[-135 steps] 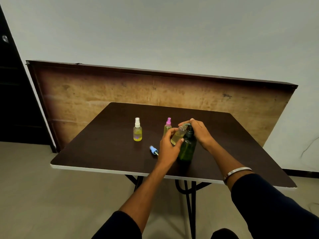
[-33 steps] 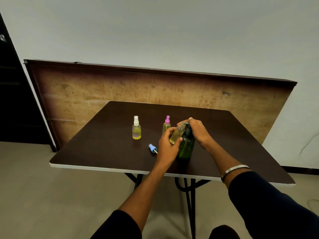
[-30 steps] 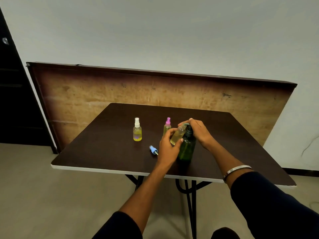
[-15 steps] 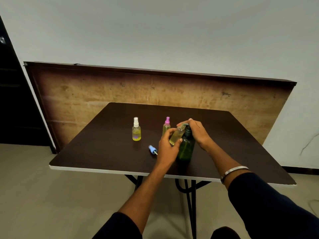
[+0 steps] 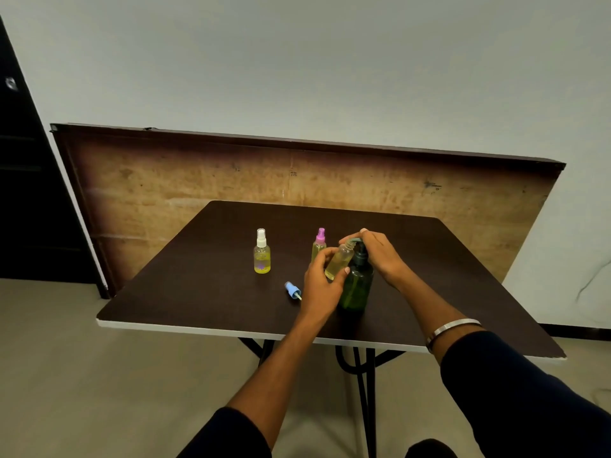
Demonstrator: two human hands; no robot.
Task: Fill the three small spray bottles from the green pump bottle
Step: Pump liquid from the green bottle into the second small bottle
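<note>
- Little had moved since the earlier frames: both hands kept their places at the green pump bottle (image 5: pixel 355 285), and the yellow liquid in the uncapped bottle looked about as high as before.
- Left hand (image 5: pixel 320 285) gripped the uncapped small spray bottle (image 5: pixel 338 261), fingers and thumb curled round its body, holding it tilted with its open neck up under the pump's spout.
- Right hand (image 5: pixel 377 252) rested on top of the pump head, fingers curled over the light spout; whether it was pressing down could not be told.
- Green pump bottle stood upright on the dark brown table (image 5: pixel 205 292), toward the near edge, touching the left hand's fingers.
- Blue spray cap (image 5: pixel 292 290) lay on its side on the table, just left of the left hand.
- Pink-capped spray bottle (image 5: pixel 319 242) stood upright just behind the left hand, partly hidden by it.
- White-capped spray bottle (image 5: pixel 262 252) stood upright farther left, apart from the rest, with yellow liquid inside.
- A metal bangle (image 5: pixel 453 327) sat on the right wrist, above a dark sleeve (image 5: pixel 529 401).
</note>
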